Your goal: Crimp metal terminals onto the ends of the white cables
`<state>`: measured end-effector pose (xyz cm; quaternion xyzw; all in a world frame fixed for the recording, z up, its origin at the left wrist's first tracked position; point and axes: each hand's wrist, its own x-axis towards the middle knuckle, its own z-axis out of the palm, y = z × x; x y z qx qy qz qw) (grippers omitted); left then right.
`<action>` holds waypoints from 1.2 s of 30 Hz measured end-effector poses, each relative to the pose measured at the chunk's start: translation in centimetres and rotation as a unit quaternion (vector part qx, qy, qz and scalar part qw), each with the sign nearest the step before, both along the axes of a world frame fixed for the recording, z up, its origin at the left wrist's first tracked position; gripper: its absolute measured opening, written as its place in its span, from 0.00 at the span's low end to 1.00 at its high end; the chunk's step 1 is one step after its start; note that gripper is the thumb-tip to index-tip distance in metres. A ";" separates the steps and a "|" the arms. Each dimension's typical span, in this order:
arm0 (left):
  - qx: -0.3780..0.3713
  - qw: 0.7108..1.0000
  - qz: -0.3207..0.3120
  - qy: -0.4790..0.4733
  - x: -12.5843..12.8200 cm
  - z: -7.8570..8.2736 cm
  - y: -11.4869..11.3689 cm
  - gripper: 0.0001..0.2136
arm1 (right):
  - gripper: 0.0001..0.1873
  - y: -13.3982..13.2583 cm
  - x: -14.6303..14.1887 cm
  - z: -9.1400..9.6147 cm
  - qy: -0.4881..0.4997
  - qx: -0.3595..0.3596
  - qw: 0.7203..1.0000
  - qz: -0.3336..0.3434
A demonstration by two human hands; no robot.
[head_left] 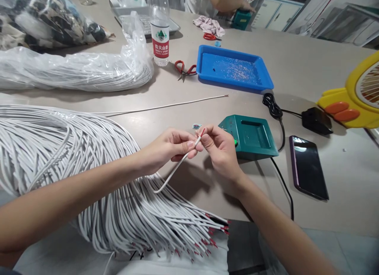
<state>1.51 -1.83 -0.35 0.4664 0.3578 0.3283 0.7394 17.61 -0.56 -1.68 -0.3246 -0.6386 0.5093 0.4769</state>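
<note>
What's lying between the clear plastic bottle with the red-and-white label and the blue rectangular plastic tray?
Red-handled metal scissors lie there on the beige tabletop, in the head view.

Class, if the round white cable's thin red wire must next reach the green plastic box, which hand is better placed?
Probably the right hand: nearer the green plastic box and at the thin red wire. The left hand pinches the round white cable farther away.

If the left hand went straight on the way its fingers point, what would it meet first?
Most likely the right hand, directly ahead of the left hand at the tip of the white cable. Depth is unclear, so the two hands may already touch.
</note>
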 end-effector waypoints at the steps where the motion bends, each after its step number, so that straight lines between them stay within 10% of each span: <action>1: -0.001 1.000 -0.006 -0.001 0.0 0.0 0.0 0.11 | 0.13 0.0 0.0 -0.1 -0.009 0.010 1.000 -0.005; 8: 0.035 0.998 0.040 0.019 0.1 -0.2 0.0 0.11 | 0.11 -0.1 -0.2 -0.8 -0.024 -0.034 0.994 -0.105; 20: 0.123 0.979 0.125 0.106 0.4 0.1 0.2 0.06 | 0.16 0.1 0.3 -0.9 0.052 -0.067 0.996 -0.025; 26: 0.100 0.973 0.144 0.149 0.6 0.4 0.2 0.10 | 0.12 -0.2 0.4 -0.2 -0.054 0.102 0.992 -0.059; 36: 0.131 0.974 0.133 0.126 0.6 0.1 0.0 0.08 | 0.06 0.3 0.9 -0.1 -0.231 0.338 0.906 -0.110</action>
